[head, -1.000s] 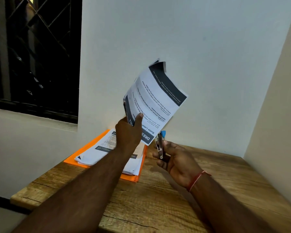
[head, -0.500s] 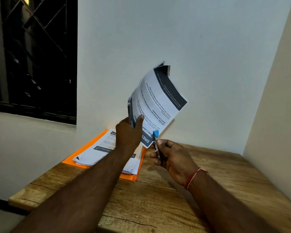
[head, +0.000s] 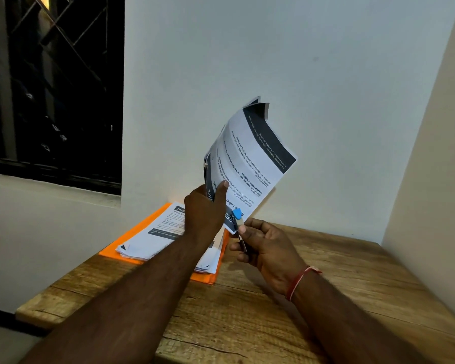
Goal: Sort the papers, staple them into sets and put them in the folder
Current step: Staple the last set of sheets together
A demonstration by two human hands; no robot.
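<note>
White printed paper sheets (head: 250, 164) pinched upright in left hand (head: 204, 214); right hand (head: 268, 248) grips blue-tipped metal stapler (head: 237, 214) at their lower corner.

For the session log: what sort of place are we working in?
Likely a home or small-office desk corner: a wooden table against white walls, a barred window at left, and an orange folder stacked with papers.

Left grip (head: 204, 210), forearm extended forward and raised, pinches the paper set (head: 250, 158), thumb on its face. Right grip (head: 269, 248) curls round the stapler (head: 237, 214), thumb on top.
</note>
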